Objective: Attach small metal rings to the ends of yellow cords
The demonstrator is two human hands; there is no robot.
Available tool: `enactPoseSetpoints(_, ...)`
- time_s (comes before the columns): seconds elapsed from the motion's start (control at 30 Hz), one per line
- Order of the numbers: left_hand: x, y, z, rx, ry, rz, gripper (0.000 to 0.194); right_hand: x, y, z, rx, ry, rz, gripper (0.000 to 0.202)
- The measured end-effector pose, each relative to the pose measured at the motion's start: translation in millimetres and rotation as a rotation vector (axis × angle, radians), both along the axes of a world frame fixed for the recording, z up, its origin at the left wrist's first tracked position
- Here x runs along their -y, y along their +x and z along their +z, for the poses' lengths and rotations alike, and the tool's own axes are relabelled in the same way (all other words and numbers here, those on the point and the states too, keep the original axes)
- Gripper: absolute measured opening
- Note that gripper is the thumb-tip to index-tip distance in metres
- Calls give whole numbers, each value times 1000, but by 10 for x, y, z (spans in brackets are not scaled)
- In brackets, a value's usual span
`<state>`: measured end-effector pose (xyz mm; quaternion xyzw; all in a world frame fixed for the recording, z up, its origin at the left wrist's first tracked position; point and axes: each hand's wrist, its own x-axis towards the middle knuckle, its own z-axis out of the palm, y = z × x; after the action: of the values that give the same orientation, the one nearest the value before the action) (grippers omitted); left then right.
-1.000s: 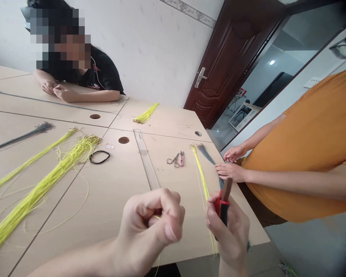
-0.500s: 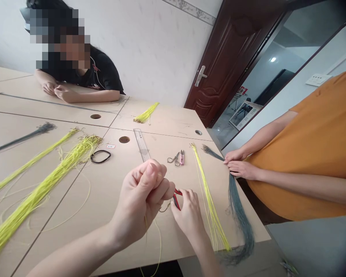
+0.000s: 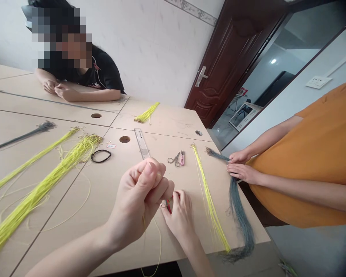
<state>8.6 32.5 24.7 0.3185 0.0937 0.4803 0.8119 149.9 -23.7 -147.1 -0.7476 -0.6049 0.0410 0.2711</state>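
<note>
My left hand (image 3: 144,192) is raised over the table, closed in a fist with the thumb on top. A thin yellow cord (image 3: 160,242) is in it and trails down below the wrist toward the table edge. Behind and below it, my right hand (image 3: 180,213) rests low near the tabletop, its fingers curled round red-handled pliers (image 3: 169,205). The pliers are partly hidden by both hands, and their jaws cannot be made out. A small pair of scissors (image 3: 174,159) and pink thread snips (image 3: 182,157) lie just beyond.
Yellow cord bundles (image 3: 49,192) lie left, another (image 3: 209,196) right. A clear ruler (image 3: 141,142), a black band (image 3: 100,156) and a grey bundle (image 3: 23,136) are on the table (image 3: 98,215). A co-worker in orange (image 3: 320,161) handles grey cords (image 3: 240,215); another person sits opposite.
My right hand has shifted slightly left with the pliers, its fingers more curled. My left fist has hardly moved. The co-worker's hands have moved slightly right.
</note>
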Motion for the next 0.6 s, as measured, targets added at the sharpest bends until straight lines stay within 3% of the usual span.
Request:
enactPoseSetpoints(0.13, -3, -11, 13, -8, 35, 18, 47, -187, 400, 183, 14, -66, 36, 39)
enactPoseSetpoints(0.27, 27, -38, 29, 14, 98, 38, 47, -720, 1168, 295, 75, -110, -186, 36)
enactPoseSetpoints(0.37, 47, -54, 31, 7, 112, 38, 49, -1113, 1589, 244, 132, -180, -295, 30)
enactPoseSetpoints(0.47, 45, -68, 24, 0, 118, 12, 47, -1354, 1746, 129, 185, -225, -337, 31)
enactPoseSetpoints(0.6, 25, -83, 13, 27, 141, -19, 45, -1488, 1807, -3, 219, -263, -370, 29)
